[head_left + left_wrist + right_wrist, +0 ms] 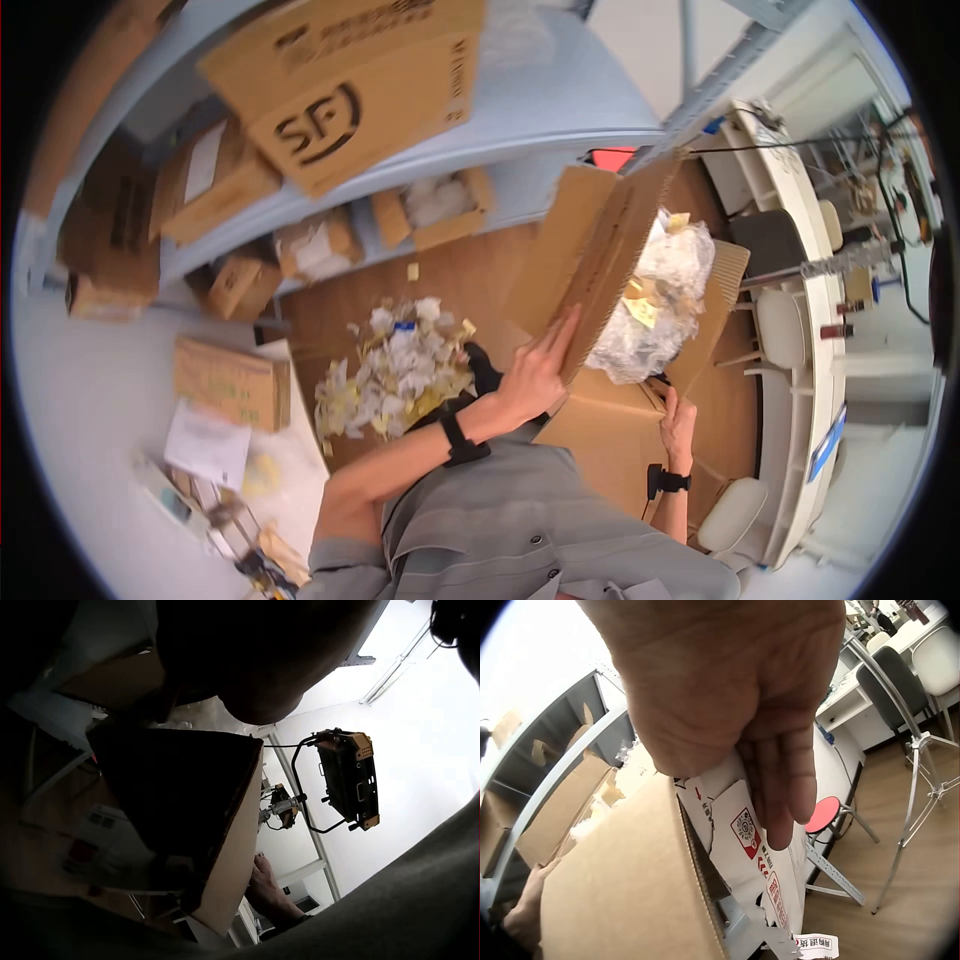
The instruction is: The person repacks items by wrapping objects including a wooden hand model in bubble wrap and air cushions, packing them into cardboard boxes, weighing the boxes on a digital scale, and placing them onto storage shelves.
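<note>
A large open cardboard box (605, 250) is held up tilted in front of the body, its flaps standing out. Inside lie crumpled clear plastic wrap (650, 320) and yellow paper scraps (641, 303). My left hand (533, 375) holds the box's left side at its edge, fingers lying along the outer face. On the near right side my right hand (678, 430) grips the box wall. The right wrist view shows that hand's fingers (778, 780) over a white, torn panel (754, 847) with red print. My left hand is dark in its own wrist view.
A heap of paper scraps (390, 370) lies on the floor at left. Ahead, a blue-grey shelf (560, 110) bears an SF carton (350, 100) and other boxes. White desks (815, 350) and chairs (780, 330) line the right; a red stool (823, 815) stands by a metal stand.
</note>
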`<state>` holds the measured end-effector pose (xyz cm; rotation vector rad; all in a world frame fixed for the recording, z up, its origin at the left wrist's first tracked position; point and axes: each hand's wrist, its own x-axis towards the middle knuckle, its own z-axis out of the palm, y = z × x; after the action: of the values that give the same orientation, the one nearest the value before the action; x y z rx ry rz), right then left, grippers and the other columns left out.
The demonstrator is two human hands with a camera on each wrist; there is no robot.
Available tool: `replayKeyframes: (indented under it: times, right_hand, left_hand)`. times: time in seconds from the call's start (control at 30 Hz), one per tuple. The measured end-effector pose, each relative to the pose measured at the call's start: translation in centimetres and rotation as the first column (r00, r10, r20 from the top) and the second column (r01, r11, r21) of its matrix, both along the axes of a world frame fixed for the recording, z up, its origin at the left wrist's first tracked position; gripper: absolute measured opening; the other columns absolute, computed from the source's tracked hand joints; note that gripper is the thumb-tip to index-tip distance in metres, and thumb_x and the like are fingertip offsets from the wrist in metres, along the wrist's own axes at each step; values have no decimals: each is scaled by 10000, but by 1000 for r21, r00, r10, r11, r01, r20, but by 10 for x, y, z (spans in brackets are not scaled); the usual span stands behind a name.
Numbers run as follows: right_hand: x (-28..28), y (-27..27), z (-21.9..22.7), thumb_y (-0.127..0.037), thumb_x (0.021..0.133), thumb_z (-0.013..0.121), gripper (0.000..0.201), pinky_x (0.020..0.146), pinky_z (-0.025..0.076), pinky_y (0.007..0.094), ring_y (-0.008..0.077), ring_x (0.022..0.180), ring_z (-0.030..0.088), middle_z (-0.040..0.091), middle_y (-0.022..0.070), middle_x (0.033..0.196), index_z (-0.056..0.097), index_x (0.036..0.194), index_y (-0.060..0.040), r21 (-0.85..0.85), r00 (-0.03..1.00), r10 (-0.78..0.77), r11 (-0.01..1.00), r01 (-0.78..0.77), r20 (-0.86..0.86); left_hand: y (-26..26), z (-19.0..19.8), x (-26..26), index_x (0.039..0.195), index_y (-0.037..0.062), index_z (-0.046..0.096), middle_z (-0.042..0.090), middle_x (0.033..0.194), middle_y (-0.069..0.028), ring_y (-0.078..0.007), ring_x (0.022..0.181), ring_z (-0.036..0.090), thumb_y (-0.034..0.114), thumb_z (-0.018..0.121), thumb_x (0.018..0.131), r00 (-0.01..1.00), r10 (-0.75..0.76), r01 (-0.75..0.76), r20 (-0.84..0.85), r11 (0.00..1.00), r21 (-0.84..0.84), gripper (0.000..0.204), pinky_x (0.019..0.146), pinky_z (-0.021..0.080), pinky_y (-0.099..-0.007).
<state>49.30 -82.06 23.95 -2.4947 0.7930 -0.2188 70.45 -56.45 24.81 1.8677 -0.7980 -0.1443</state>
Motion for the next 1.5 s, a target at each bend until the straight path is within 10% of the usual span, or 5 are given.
replayKeyframes:
  times: [0.47,0.73,0.83,1.23,1.5]
  right_hand:
    - [25,-4,-104,-195,1030,551,383,611,504,532,495,698,637,629,307,723,659,796,89,169,781,397,917,-362,-482]
    - [164,44,-282,-286,1045,500,399,742,552,558,489,836,675,694,285,859,723,884,4,104,599,590,754,-649,-541]
    - [221,67,-343,-344,1045,503,464,755,553,564,498,821,677,694,292,847,735,831,-5,95,630,601,756,-647,-491]
    - [349,118,-455,-291,1047,508,375,753,554,522,471,808,680,699,268,849,725,900,-22,-57,794,559,808,-586,-239]
    - [275,31,-414,-347,1064,452,463,748,546,554,481,841,677,706,267,859,727,915,-6,-163,812,354,867,-471,-465]
  left_hand:
    - [74,-225,-75,1052,-122,672,698,844,-324,-478,825,703,424,603,945,701,361,8,-615,858,513,561,751,564,-540]
    - [134,-360,-77,1216,-46,662,695,1217,-244,-365,1119,674,487,619,977,-171,570,-423,-803,694,583,586,877,538,-478]
    - [159,-529,-99,1469,-10,455,609,1347,-170,-274,1143,673,379,606,1034,-205,440,-598,-874,650,468,602,854,586,-414]
    - [185,-532,50,1445,2,469,579,1356,-139,-328,1250,587,205,566,1065,-52,150,-994,-987,89,66,441,919,622,-512]
    - [163,-614,2,1645,260,56,288,1644,-162,-423,1434,418,318,526,1080,-388,136,-866,-911,285,411,738,1008,531,-584]
